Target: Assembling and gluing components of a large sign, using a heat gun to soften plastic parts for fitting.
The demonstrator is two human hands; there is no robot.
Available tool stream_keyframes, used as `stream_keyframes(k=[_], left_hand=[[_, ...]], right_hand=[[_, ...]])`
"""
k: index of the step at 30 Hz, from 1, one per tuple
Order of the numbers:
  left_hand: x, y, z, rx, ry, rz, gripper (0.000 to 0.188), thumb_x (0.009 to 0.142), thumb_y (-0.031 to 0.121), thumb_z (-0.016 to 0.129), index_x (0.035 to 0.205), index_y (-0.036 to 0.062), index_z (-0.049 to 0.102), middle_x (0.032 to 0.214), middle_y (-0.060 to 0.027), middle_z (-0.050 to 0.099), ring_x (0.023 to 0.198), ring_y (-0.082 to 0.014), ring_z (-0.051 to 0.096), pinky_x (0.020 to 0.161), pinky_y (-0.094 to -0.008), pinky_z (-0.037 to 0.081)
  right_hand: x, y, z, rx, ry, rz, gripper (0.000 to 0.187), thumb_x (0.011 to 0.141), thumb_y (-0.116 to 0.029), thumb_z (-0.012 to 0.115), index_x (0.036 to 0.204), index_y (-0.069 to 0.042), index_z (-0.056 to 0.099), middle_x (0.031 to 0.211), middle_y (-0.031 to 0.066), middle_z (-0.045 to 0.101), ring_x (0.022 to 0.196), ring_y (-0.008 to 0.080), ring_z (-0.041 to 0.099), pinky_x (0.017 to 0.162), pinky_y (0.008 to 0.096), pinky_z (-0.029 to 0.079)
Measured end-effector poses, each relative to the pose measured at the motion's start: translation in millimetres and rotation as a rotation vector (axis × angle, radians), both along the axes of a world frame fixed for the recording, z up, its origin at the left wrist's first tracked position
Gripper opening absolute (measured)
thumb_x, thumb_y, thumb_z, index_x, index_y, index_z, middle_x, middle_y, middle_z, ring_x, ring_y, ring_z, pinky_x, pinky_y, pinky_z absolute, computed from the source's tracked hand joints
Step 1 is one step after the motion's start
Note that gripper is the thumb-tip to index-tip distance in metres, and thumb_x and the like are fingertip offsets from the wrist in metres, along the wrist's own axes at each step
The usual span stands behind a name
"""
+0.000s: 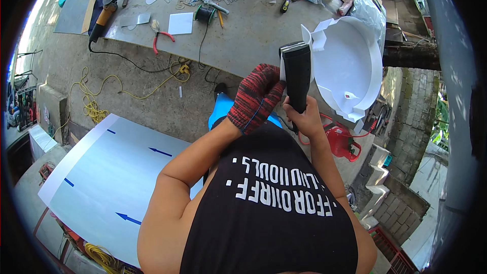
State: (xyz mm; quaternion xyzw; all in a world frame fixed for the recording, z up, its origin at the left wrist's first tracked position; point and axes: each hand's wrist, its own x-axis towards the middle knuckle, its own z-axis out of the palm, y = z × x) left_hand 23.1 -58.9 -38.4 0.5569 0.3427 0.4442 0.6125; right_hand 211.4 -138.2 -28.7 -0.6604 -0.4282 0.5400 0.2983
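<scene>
My right hand [305,116] is bare and wraps round the lower end of a black hand tool [296,78] with silver strips across its head. My left hand [256,99], in a red and black knitted glove, is closed beside the tool. Its fingertips pinch the edge of a white strip [283,66] that shows behind the tool; the rest of the strip is hidden there. Just right of the tool is a shallow, rounded white shell [346,66] with a raised rim. Part of that rim is cut and bent at the upper left.
Across the grey worktable [243,45] lie an angle grinder [104,15], red-handled pliers [161,35], a black wire spool [204,14] and a white square [180,23]. A yellow cord [91,106] trails over the floor. A red canister [341,139] stands at right, a large white sheet [116,167] at left.
</scene>
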Motion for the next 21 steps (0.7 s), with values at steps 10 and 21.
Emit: stream_keyframes(k=[10,21], left_hand=[[-1.3,-5.2,9.1,0.034,0.032,0.003,0.015,0.093,-0.002,0.063,0.107,0.0008,0.066,0.106,-0.0119,0.064,0.091,-0.0200,0.065,0.078,-0.0320,0.054],[1.6,-3.8,8.7,0.071,0.032,0.029,0.016,0.090,0.001,0.067,0.106,-0.0012,0.063,0.102,-0.0155,0.062,0.085,-0.0284,0.066,0.070,-0.0346,0.054]], right_hand=[[-5.5,-0.7,8.0,0.092,-0.053,0.022,0.014,0.087,-0.003,0.066,0.101,0.001,0.067,0.088,0.0034,0.067,0.083,0.0099,0.062,0.078,0.0279,0.051],[-5.3,-4.0,5.4,0.122,-0.048,-0.001,0.017,0.086,-0.003,0.066,0.103,0.003,0.067,0.087,0.0028,0.066,0.081,0.0085,0.060,0.075,0.0264,0.050]])
